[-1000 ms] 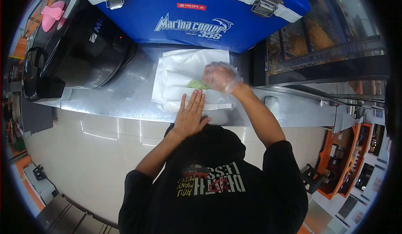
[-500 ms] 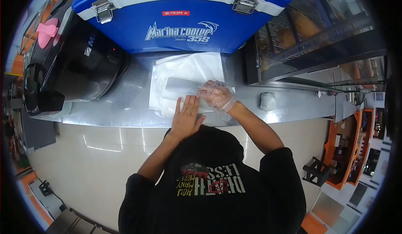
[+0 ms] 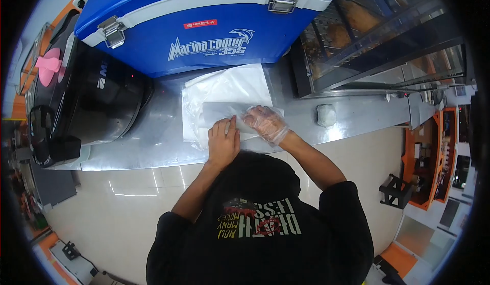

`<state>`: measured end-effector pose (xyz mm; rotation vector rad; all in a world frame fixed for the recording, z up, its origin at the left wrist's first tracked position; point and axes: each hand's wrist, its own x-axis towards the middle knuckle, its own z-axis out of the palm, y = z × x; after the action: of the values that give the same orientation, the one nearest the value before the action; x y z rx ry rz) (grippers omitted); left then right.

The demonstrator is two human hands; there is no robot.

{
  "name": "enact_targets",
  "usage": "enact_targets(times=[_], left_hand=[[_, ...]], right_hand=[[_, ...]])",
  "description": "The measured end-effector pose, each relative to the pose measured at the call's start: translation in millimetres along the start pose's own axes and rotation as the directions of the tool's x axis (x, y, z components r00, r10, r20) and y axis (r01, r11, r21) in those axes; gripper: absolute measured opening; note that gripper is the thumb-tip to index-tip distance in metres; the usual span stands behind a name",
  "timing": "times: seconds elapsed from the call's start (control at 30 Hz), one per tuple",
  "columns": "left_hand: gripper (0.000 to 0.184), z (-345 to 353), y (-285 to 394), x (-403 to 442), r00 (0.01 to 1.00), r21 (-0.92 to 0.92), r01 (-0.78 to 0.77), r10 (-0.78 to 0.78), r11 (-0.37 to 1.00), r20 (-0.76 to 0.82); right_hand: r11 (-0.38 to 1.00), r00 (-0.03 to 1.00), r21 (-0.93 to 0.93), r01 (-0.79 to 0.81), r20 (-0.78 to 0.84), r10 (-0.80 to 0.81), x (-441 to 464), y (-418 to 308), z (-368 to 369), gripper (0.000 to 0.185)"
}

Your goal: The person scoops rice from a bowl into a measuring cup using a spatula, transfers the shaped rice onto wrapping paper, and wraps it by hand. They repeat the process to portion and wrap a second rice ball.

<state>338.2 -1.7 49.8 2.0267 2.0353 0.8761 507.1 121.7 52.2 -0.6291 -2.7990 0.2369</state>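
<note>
White paper sheets with clear plastic lie on the metal counter. Over them a folded flap of paper covers the spot between my hands. Bare, my left hand presses on the paper's near edge, its fingers curled and close together. My right hand, in a clear plastic glove, is bent over the right end of the fold, with its fingers closed on the paper. The green food is hidden now.
A blue cooler stands behind the paper. On the left is a black rice cooker; on the right, a glass display case with food. A small white wrapped bundle sits on the metal counter.
The green food seen earlier is now under the folded paper. My right hand has come down onto the fold, and my left fingers have curled. The view has shifted.
</note>
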Motion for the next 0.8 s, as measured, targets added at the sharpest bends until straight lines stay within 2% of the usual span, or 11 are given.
enact_targets(times=[0.1,0.17,0.27,0.37,0.5,0.6,0.63,0.67,0.73,0.8], left_hand=[[0.050,-1.5,-3.1,-2.3,0.997,-0.008,0.064,-0.063,0.998,0.045],[0.055,-5.2,-1.7,1.6,0.990,0.008,0.114,-0.114,0.993,0.085],[0.060,-18.5,8.4,20.7,0.982,0.164,-0.173,0.157,0.971,0.106],[0.064,-3.5,-7.1,17.3,0.962,0.183,-0.183,0.138,0.966,0.236],[0.062,-4.9,-11.7,9.5,0.954,0.214,-0.198,0.138,0.956,0.264],[0.062,-5.6,-15.2,9.9,0.952,0.217,-0.213,0.152,0.953,0.267],[0.063,-4.9,-16.5,9.5,0.951,0.211,-0.213,0.153,0.954,0.268],[0.063,-4.1,-17.2,8.0,0.951,0.203,-0.212,0.154,0.956,0.270],[0.063,-1.7,-20.2,6.8,0.948,0.185,-0.228,0.174,0.956,0.268],[0.062,-0.6,-26.4,6.2,0.940,0.166,-0.245,0.192,0.955,0.284]], right_hand=[[0.998,0.998,-0.051,-0.027,0.061,0.031,-14.1,-0.5,0.0,0.018],[0.997,1.000,-0.071,-0.005,0.020,0.006,-16.4,-4.9,-5.3,0.018],[0.998,1.000,-0.056,-0.001,0.001,0.001,-16.5,-9.9,-8.2,0.019],[0.999,1.000,-0.044,-0.019,0.012,0.020,-17.9,-12.9,-15.2,0.019],[0.993,0.990,-0.093,-0.070,0.117,0.081,-39.3,-2.9,-24.5,0.023],[0.981,0.980,-0.063,-0.185,0.056,0.189,-44.7,-13.8,-43.7,0.028],[0.964,0.962,-0.044,-0.263,0.063,0.265,-40.6,-25.0,-52.0,0.043],[0.952,0.953,-0.065,-0.300,0.016,0.301,-31.3,-39.0,-50.5,0.046],[0.922,0.927,-0.103,-0.374,-0.085,0.366,-3.6,-67.0,-38.8,0.053],[0.886,0.897,-0.141,-0.441,-0.041,0.440,1.9,-79.4,-3.8,0.063]])
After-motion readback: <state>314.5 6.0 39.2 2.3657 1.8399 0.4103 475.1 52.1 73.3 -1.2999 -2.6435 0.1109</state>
